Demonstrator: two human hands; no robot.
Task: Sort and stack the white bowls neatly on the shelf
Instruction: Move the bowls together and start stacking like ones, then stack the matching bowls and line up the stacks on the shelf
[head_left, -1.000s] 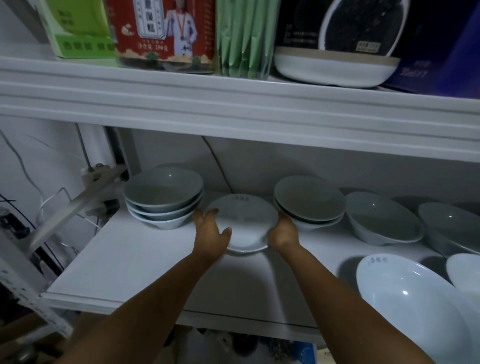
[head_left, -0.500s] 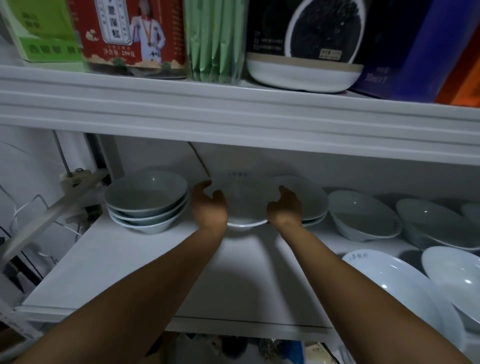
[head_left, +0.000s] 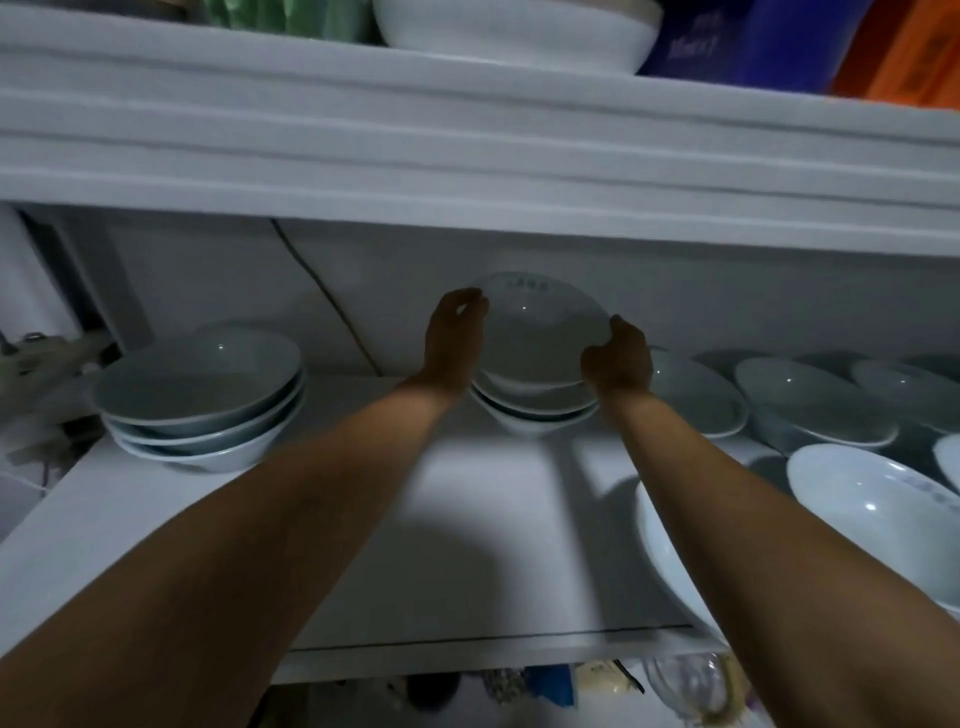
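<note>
Two hands hold a white bowl (head_left: 540, 332) over the middle stack (head_left: 535, 413) on the shelf (head_left: 467, 530).

The bowl tilts toward the viewer directly above that stack; contact with it cannot be told. The left hand (head_left: 454, 340) curls its fingers over the bowl's left rim, and the right hand (head_left: 618, 361) grips the right rim. Left of the stack stands a pile of three bowls (head_left: 202, 400); right of it sit single bowls (head_left: 815, 402).

Up top, left to right: green packets (head_left: 291, 21), white tub (head_left: 514, 36), blue box (head_left: 753, 47), orange box (head_left: 909, 73), all cut off by the frame edge. Dark cable (head_left: 322, 296) slanting down the back wall (head_left: 208, 280). Far left, blurred bracket (head_left: 47, 358). Below, clear glass (head_left: 685, 686) beside blurred clutter (head_left: 519, 686)
</note>
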